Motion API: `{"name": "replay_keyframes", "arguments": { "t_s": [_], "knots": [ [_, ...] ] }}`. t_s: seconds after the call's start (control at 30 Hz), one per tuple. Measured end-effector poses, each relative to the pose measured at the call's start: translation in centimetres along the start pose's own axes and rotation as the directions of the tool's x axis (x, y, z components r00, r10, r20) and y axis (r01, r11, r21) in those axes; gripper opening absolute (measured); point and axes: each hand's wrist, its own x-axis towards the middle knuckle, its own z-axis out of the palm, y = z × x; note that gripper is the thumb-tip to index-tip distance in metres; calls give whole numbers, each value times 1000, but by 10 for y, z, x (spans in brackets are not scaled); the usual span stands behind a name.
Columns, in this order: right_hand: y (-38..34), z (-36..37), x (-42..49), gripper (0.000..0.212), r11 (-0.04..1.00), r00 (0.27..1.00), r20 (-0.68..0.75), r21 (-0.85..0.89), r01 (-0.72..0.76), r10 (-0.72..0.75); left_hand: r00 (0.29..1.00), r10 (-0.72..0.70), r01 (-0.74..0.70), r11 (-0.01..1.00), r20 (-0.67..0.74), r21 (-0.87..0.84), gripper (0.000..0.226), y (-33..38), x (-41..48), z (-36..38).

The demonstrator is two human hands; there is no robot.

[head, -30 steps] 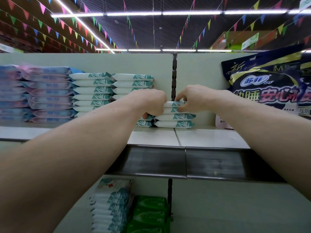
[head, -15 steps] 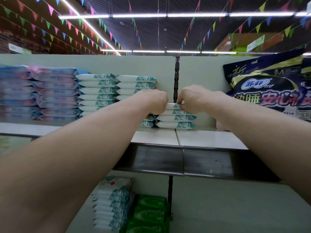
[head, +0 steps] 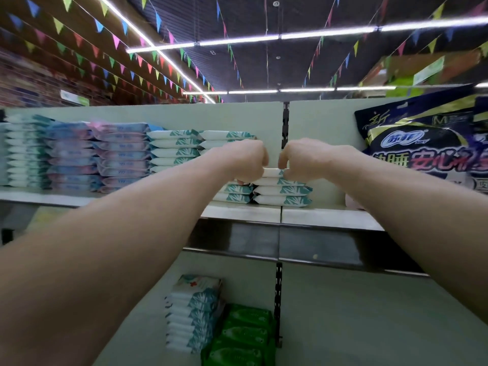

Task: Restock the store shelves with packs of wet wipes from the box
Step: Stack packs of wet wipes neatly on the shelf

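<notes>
Largely hidden — top pack (head: 272, 172), gripped by left hand (head: 245, 159) and right hand (head: 303, 157).

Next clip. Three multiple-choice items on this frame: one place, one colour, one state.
1. The dark bag stands: A left of the pink packs; B right of the short stack; C on the floor.
2. The lowest packs are: A green; B red; C yellow.
3. The left hand and right hand: A hang idle; B hold a box; C both grip the top pack.
B: it fills the right edge. A: green wrappers at the bottom. C: both curl round its ends.
</notes>
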Motion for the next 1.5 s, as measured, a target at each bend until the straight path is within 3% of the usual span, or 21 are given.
{"name": "replay_keyframes", "arguments": {
  "t_s": [0.17, 0.47, 0.83, 1.03, 1.13, 1.23, 1.5],
  "knots": [
    [-15, -5, -8, 21, 995, 996, -55, 73, 69, -65, 994, -96, 99, 993, -42, 69, 25, -13, -18, -9],
    [-111, -22, -18, 14, 935, 941, -193, 172, 310, -277, 953, -288, 302, 932, -96, 200, 27, -55, -110, -45],
    [-304, -68, -64, 17, 773, 801, -295, 236, 589, -521, 776, -604, 627, 708, -181, 325, 29, -143, -288, -122],
    [-431, -99, -130, 9, 606, 687, -339, 324, 726, -642, 621, -769, 754, 533, -151, 384, 28, -181, -424, -167],
    [-493, -107, -172, 16, 501, 612, -319, 367, 784, -724, 542, -832, 783, 448, -119, 432, 25, -188, -498, -180],
    [-547, -111, -223, 10, 408, 527, -274, 390, 825, -804, 418, -907, 819, 348, -59, 456, 14, -191, -574, -183],
    [-668, -100, -368, 9, 183, 305, -227, 439, 880, -925, 105, -994, 856, 87, -6, 510, 33, -191, -767, -174]
  ]
}}
